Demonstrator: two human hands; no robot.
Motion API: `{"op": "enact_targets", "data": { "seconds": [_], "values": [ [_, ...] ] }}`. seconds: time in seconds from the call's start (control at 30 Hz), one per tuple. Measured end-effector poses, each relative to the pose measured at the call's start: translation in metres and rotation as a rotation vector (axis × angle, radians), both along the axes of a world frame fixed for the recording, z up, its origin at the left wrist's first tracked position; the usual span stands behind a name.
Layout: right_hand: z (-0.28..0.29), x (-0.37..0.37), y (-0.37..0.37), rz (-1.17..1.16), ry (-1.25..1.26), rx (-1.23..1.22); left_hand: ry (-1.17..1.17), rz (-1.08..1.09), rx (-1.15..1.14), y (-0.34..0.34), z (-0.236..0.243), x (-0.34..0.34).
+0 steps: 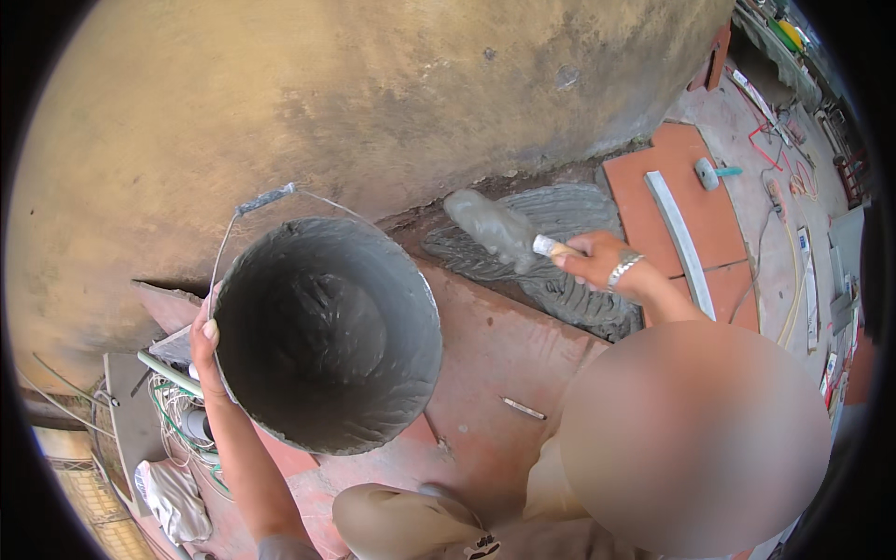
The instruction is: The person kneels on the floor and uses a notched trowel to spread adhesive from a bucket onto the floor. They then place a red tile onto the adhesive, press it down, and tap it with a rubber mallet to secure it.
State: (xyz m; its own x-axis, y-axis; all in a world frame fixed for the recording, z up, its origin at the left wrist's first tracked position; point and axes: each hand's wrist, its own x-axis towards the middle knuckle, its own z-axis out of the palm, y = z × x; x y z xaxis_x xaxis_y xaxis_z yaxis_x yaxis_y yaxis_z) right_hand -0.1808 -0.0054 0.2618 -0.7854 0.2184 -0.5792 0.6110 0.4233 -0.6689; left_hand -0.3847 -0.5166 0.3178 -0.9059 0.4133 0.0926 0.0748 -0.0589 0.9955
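My left hand (205, 338) grips the left rim of a large mortar bucket (425, 317), which is tilted so its mouth faces me. Wet grey mortar (341, 327) coats its inside and lies at the bottom. A wire handle (266, 199) with a grey grip stands up over the far rim. My right hand (597, 259) is closed around the pale handle of a trowel (490, 224), whose blade is covered in mortar. The trowel is over a ridged bed of mortar (588, 210) spread along the foot of the wall; I cannot tell whether it touches the bed.
Reddish tiles (672, 205) lie right of the mortar bed, bearing a metal straightedge (679, 243) and a mallet (709, 174). A yellowish wall (373, 93) rises behind. A marker (523, 408) lies on the floor. Tangled cords (182, 420) and a white sack (175, 499) sit at left.
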Motion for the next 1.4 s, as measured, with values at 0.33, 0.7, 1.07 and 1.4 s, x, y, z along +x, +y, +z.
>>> {"op": "enact_targets", "data": {
  "seconds": [0.33,0.7,1.07,1.4],
  "values": [
    [-0.193,-0.072,-0.049,0.2,0.132,0.672,-0.182,0.044,0.116,-0.038,-0.023,-0.014],
    [-0.21,-0.06,-0.065,0.135,0.232,0.78,-0.194,0.042,0.148,-0.039,-0.023,-0.01],
    [-0.172,-0.065,-0.099,0.33,0.006,0.386,-0.264,0.084,0.196,-0.045,-0.026,-0.009],
    [-0.19,-0.119,-0.126,0.353,0.12,0.465,-0.169,0.022,0.132,-0.043,-0.025,-0.014]
  ]
}}
